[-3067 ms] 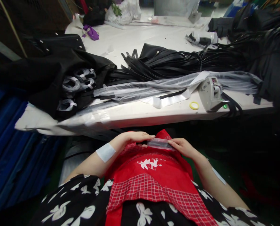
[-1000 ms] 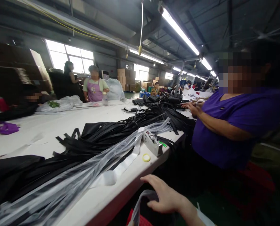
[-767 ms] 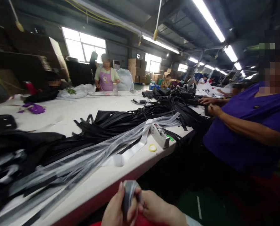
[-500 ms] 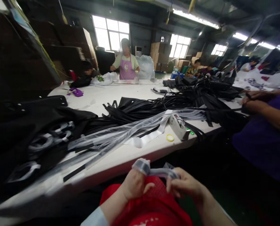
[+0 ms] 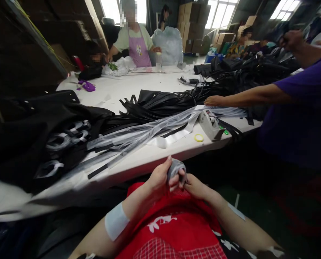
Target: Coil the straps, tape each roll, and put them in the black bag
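Observation:
A coil of translucent grey-white strip (image 5: pixel 176 166) is wrapped in my left hand (image 5: pixel 160 177), whose fingers curl round it. My right hand (image 5: pixel 195 185) meets it from the right, fingers closed on the same coil. Both are held above my red apron (image 5: pixel 173 212), just off the table's front edge. Long translucent strips (image 5: pixel 149 135) lie across the white table (image 5: pixel 130 169), beside a bundle of black straps (image 5: pixel 160 104). Finished-looking coils (image 5: pixel 58 141) rest on black material at the left.
A tape dispenser (image 5: pixel 210 126) and yellow ring (image 5: pixel 198 137) sit near the table's front edge. At the right, a person in purple (image 5: pixel 298 118) stretches an arm over the straps. Another person in a pink apron (image 5: pixel 139 50) stands across the table.
My hands have come together, and the strip stretched between them is now gathered into a coil. The person in purple has reached out over the table. The view has tilted down.

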A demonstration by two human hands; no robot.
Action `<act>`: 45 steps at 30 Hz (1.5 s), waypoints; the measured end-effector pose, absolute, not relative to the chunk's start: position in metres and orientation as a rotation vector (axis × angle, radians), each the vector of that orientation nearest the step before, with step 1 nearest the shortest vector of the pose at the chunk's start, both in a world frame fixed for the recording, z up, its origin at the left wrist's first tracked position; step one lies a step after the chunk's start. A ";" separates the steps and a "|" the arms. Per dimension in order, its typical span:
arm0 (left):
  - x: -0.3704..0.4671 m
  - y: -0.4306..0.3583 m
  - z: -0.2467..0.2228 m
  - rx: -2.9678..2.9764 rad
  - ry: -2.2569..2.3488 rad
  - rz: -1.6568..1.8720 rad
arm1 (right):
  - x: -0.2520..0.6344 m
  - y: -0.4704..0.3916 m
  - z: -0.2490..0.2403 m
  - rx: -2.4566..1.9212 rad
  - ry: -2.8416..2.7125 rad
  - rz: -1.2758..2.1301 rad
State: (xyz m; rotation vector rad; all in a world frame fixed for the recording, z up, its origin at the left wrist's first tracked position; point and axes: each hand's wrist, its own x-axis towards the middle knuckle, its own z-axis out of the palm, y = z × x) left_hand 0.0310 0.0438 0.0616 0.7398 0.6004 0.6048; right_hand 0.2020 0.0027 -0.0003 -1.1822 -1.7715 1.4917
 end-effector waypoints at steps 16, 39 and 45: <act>0.019 0.050 0.017 1.929 0.814 0.239 | 0.259 0.028 0.014 -1.263 -1.680 1.670; 0.009 0.078 0.024 1.555 1.071 0.994 | 0.183 0.016 0.010 -0.995 -1.542 1.921; 0.002 0.063 0.014 2.207 1.053 0.456 | 0.218 0.028 0.026 -0.981 -1.520 2.104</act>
